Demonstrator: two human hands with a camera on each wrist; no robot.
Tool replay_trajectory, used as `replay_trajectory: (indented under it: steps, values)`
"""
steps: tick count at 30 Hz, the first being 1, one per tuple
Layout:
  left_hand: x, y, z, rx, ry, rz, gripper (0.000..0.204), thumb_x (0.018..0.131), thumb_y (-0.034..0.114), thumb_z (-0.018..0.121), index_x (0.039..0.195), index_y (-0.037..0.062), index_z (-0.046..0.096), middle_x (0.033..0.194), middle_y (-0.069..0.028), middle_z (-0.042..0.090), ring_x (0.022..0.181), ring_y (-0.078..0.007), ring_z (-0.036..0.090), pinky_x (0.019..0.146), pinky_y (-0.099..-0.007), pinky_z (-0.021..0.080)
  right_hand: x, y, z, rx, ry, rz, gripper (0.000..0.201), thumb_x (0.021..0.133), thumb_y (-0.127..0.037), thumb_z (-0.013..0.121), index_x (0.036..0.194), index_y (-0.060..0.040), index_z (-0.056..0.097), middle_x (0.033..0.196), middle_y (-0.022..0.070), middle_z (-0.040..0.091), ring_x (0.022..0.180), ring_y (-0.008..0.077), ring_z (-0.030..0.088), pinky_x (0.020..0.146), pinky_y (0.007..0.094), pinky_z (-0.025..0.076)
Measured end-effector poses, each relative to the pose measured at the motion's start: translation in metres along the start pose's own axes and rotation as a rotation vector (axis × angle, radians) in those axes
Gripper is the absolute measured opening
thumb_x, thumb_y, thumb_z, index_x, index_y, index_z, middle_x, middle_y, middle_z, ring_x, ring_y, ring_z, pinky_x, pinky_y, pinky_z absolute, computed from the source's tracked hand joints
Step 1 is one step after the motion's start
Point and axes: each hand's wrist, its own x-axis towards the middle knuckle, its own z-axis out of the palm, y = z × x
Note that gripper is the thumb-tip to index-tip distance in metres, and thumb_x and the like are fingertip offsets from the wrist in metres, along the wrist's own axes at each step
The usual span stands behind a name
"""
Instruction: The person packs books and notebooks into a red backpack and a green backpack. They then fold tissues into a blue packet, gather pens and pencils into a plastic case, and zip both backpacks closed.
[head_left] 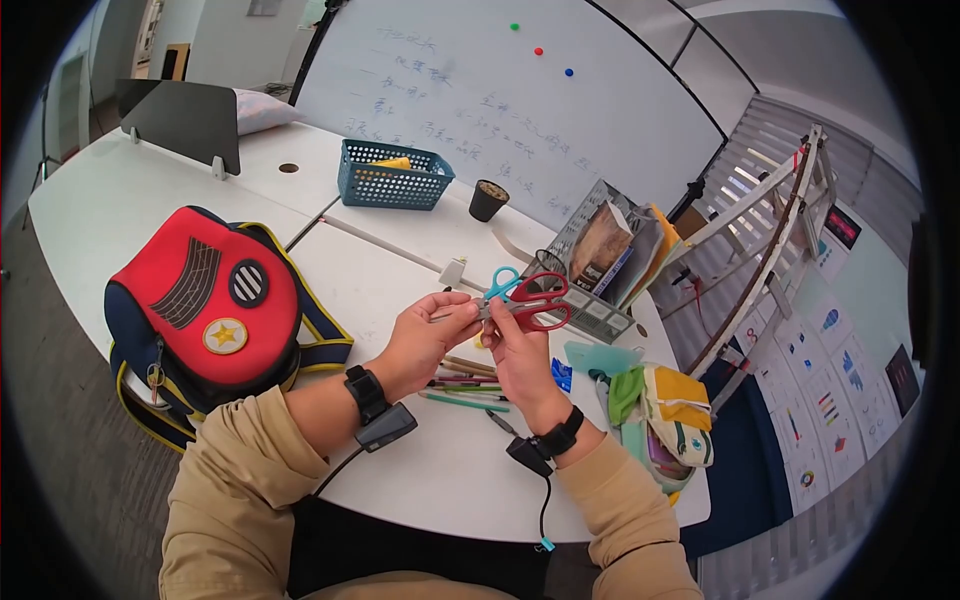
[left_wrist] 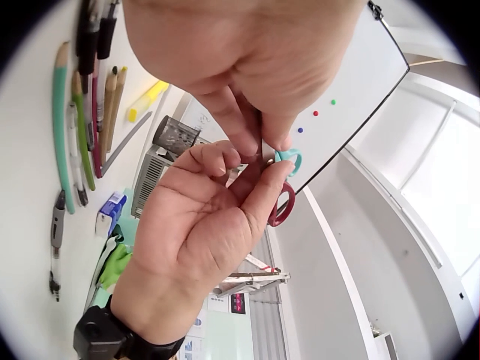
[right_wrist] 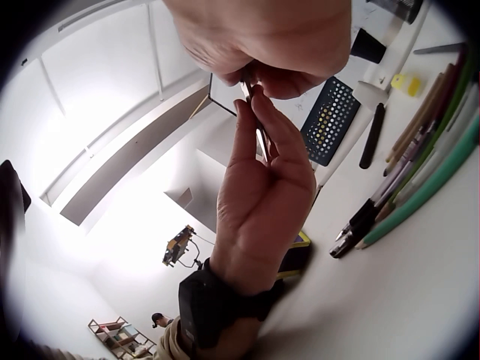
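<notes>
Two pairs of scissors, one with red handles point(head_left: 540, 287) and one with light blue handles point(head_left: 502, 283), are held together above the table. My left hand point(head_left: 432, 335) pinches the blades between thumb and fingers. Around the pivot and handle area, my right hand point(head_left: 520, 360) grips them, thumb on top. The handles point away to the right in the head view. In the left wrist view the red handle point(left_wrist: 281, 205) shows beyond my right hand's thumb. Blade metal point(right_wrist: 262, 142) runs along my left hand's fingers in the right wrist view. My fingers partly hide the blades.
Pens and pencils point(head_left: 465, 385) lie on the table point(head_left: 400, 480) below my hands. A red backpack point(head_left: 215, 300) stands left, a blue basket point(head_left: 395, 175) and a dark pot point(head_left: 488, 200) behind, a grey rack point(head_left: 590, 318) with books back right, and a yellow-white pouch point(head_left: 678, 415) right.
</notes>
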Motion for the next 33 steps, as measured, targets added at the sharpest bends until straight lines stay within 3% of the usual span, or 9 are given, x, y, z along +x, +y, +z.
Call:
replay_trajectory:
  steps: [9,15,18,20,27,31,33]
  values:
    - [0.001,0.003,-0.001,0.207,0.049,-0.037,0.037,0.111,0.019,0.082,0.138,-0.0004,0.066,0.129,-0.0098,0.077,0.119,-0.0183,0.075,0.107,-0.0350,0.067,0.028,-0.026,-0.031,-0.190,-0.023,-0.095,0.023,0.110,-0.019,0.084,0.125,-0.0039,0.076,0.112,0.0047,0.081,0.095,0.0146,0.076,0.077,0.0320,0.061]
    - [0.007,-0.007,-0.016,0.483,0.252,-0.029,0.036,0.112,0.023,0.079,0.139,0.0034,0.066,0.116,-0.0033,0.072,0.106,-0.0132,0.069,0.090,-0.0335,0.065,0.125,-0.062,-0.109,-0.568,0.410,-0.501,0.023,0.104,-0.016,0.090,0.119,-0.0029,0.079,0.101,0.0038,0.082,0.079,0.0130,0.076,0.071,0.0284,0.060]
    - [0.011,-0.016,-0.025,0.545,0.289,-0.022,0.033,0.111,0.020,0.076,0.137,0.0036,0.065,0.111,-0.0030,0.070,0.097,-0.0124,0.068,0.080,-0.0315,0.063,0.154,-0.072,-0.148,-0.822,0.544,-0.525,0.033,0.100,-0.027,0.094,0.106,0.0027,0.082,0.094,0.0096,0.085,0.080,0.0195,0.080,0.076,0.0365,0.061]
    - [0.013,-0.021,-0.028,0.586,0.266,0.006,0.030,0.111,0.021,0.077,0.134,0.0063,0.065,0.110,-0.0007,0.070,0.097,-0.0107,0.068,0.082,-0.0323,0.062,0.172,-0.068,-0.163,-1.019,0.629,-0.641,0.041,0.093,-0.034,0.097,0.097,0.0037,0.083,0.084,0.0172,0.083,0.079,0.0290,0.081,0.078,0.0453,0.061]
    - [0.010,-0.021,-0.024,0.612,0.306,0.051,0.032,0.111,0.021,0.076,0.134,0.0023,0.065,0.110,-0.0036,0.070,0.092,-0.0109,0.067,0.077,-0.0302,0.062,0.200,-0.032,-0.189,-1.190,0.557,-0.340,0.039,0.092,-0.032,0.096,0.095,0.0035,0.081,0.084,0.0227,0.081,0.082,0.0401,0.082,0.078,0.0492,0.061]
    - [0.010,-0.020,-0.024,0.605,0.328,0.054,0.033,0.111,0.021,0.076,0.135,0.0019,0.064,0.110,-0.0038,0.070,0.091,-0.0108,0.067,0.076,-0.0299,0.061,0.199,-0.015,-0.191,-1.215,0.515,-0.416,0.037,0.090,-0.031,0.097,0.095,0.0023,0.083,0.086,0.0226,0.082,0.083,0.0386,0.082,0.080,0.0480,0.062]
    - [0.012,-0.021,-0.025,0.604,0.331,0.049,0.033,0.111,0.021,0.076,0.135,0.0019,0.064,0.110,-0.0037,0.070,0.090,-0.0107,0.066,0.076,-0.0298,0.061,0.198,-0.015,-0.191,-1.244,0.515,-0.349,0.039,0.088,-0.031,0.097,0.104,0.0012,0.084,0.094,0.0232,0.084,0.090,0.0407,0.083,0.084,0.0485,0.063]
